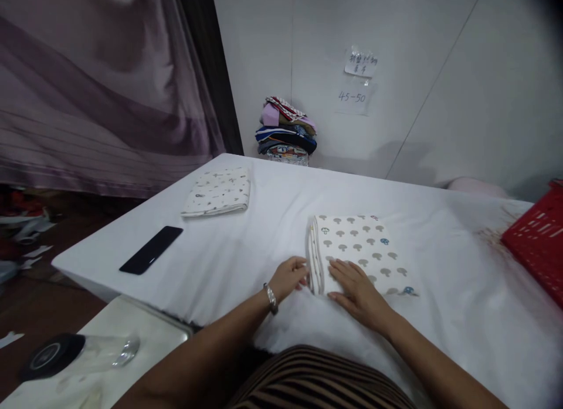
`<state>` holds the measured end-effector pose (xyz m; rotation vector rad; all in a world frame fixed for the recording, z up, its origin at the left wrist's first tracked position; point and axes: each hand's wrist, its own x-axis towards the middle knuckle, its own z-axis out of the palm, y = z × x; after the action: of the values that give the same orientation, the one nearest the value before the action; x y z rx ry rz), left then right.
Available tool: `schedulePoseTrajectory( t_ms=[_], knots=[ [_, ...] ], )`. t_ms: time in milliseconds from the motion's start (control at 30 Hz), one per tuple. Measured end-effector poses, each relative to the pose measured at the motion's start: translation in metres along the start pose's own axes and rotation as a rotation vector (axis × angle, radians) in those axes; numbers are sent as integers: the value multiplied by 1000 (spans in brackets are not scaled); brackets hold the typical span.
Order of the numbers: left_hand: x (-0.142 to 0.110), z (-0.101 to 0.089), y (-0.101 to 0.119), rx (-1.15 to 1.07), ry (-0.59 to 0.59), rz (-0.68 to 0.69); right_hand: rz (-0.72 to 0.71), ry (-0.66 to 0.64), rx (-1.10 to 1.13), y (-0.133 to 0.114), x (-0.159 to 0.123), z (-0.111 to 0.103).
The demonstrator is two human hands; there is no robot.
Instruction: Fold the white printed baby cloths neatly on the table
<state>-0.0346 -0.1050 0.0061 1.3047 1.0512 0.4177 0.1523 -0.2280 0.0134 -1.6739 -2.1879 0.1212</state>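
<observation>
A folded white cloth (pixel 349 233) printed with grey mushrooms, and a few blue and green ones, lies on the white-covered table in front of me. My right hand (pixel 356 291) rests flat on its near part, fingers stretched out. At the cloth's left folded edge, where several layers show, is my left hand (pixel 289 277). Its fingers are loosely bent beside the layers, with nothing visible in them; whether they touch the edge I cannot tell. A bracelet (pixel 271 298) circles the left wrist.
Another folded patterned cloth (pixel 222 189) lies at the table's back left, with a black phone (pixel 152 250) nearer me. A red plastic basket (pixel 539 239) stands at the right. Behind the table is a fabric stack (pixel 285 133). A clear bottle (pixel 101 351) lies at lower left.
</observation>
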Motion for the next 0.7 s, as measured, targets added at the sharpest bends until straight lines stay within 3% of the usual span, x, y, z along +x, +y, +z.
schedulePoseTrajectory(
  t_ms=[100,300,533,700],
  knots=[
    [34,0,19,89,56,121,-16,50,-75,-6,1,6],
    [87,9,44,367,106,142,-31,91,-163,-13,1,20],
    [98,15,59,604,127,110,-35,152,-117,-9,2,27],
    [103,15,58,419,188,168,44,227,20,-10,2,21]
  ],
)
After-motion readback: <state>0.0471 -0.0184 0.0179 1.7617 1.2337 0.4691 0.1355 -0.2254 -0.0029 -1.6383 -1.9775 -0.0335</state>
